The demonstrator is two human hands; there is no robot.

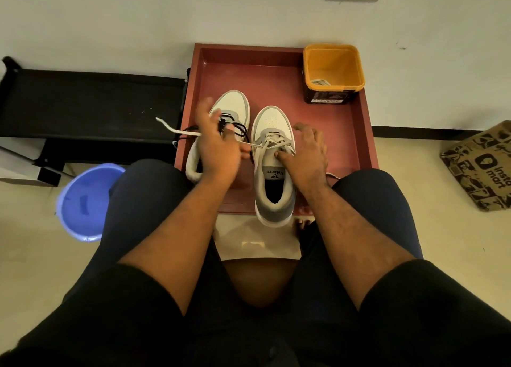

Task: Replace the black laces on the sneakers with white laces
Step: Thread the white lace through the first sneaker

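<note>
Two white and grey sneakers stand side by side in a red tray [356, 134]. The right sneaker [273, 173] has a white lace [272, 142] threaded through its eyelets. My right hand [307, 153] rests on this shoe, with fingertips pressing at the tongue and lace. My left hand [218, 142] pinches one end of the white lace and pulls it leftward; the free end [171, 127] trails past the tray edge. The left sneaker [232, 109] sits behind my left hand with loose black laces [235, 124] on it.
An orange tub [333, 70] with something pale inside stands at the tray's far right corner. A blue bucket [85, 200] is on the floor at left, beside a black low rack [91, 104]. A printed cardboard box [481, 167] lies at right. My knees flank the tray.
</note>
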